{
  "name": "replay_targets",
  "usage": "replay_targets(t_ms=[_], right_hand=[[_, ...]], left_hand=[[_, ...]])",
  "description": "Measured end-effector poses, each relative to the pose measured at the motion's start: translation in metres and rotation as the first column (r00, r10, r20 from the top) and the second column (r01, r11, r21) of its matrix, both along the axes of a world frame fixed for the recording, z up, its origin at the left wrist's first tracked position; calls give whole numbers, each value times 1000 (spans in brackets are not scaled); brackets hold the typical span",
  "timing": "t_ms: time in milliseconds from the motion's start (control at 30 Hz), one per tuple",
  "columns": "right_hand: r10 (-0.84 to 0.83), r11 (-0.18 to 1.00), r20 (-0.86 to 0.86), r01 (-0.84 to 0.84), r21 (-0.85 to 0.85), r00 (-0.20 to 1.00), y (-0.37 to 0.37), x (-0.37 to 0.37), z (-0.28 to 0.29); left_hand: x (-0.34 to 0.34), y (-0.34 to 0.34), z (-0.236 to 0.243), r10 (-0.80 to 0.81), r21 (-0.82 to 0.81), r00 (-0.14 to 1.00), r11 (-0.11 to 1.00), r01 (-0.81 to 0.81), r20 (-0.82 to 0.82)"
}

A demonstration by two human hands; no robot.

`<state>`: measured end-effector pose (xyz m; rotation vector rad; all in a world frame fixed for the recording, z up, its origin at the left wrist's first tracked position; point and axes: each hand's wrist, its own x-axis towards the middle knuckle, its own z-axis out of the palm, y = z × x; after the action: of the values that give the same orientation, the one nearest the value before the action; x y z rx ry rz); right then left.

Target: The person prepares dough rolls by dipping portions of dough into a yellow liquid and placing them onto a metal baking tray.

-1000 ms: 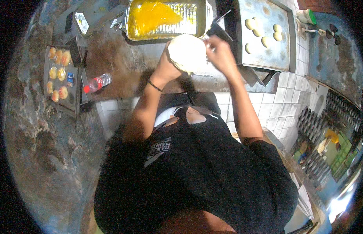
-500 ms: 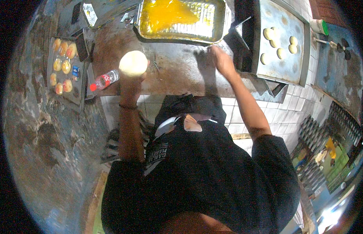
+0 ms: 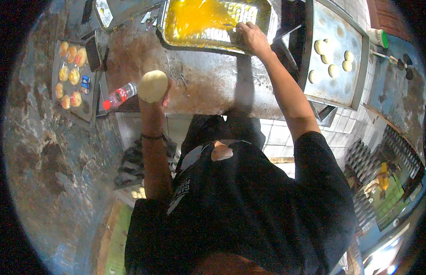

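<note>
My left hand [image 3: 158, 94] holds up a round, pale dough disc [image 3: 152, 85] over the worn worktop [image 3: 203, 80], beside a plastic bottle with a red cap [image 3: 120, 95]. My right hand [image 3: 249, 34] reaches into a foil tray [image 3: 199, 23] of glossy yellow liquid, fingers bent together near a thin dark item, perhaps a utensil, too small to make out. Right of it, a metal baking sheet [image 3: 336, 91] carries several small pale dough pieces [image 3: 333, 70].
A dark tray [image 3: 86, 109] of baked, partly wrapped buns and a small blue packet stands at the left. A metal box [image 3: 104, 13] sits at the back left; a white tub with a green lid [image 3: 380, 38] is at the far right.
My left hand has parted from my right and carried the disc left and down. My right hand has since moved up into the foil tray.
</note>
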<state>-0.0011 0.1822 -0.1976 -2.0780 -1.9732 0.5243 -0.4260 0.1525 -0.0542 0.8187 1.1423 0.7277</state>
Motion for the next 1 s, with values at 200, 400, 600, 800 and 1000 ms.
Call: replay_targets(t_ms=[200, 400, 600, 800, 1000], right_hand=[[30, 996, -20, -32, -81, 999, -10, -4, -3], [104, 942, -165, -151, -301, 981, 0, -1, 11], [-24, 888, -619, -268, -374, 785, 7, 3, 29], [177, 984, -641, -118, 135, 747, -42, -78, 192], [131, 956, -356, -23, 291, 925, -84, -125, 219]], left_hand=[[47, 3, 40, 143, 79, 986, 987, -137, -80], [51, 12, 43, 10, 206, 967, 978, 43, -254], [44, 30, -15, 76, 640, 748, 578, 506, -659], [94, 39, 35, -78, 396, 867, 867, 303, -492], [116, 43, 49, -78, 572, 925, 765, 295, -373]])
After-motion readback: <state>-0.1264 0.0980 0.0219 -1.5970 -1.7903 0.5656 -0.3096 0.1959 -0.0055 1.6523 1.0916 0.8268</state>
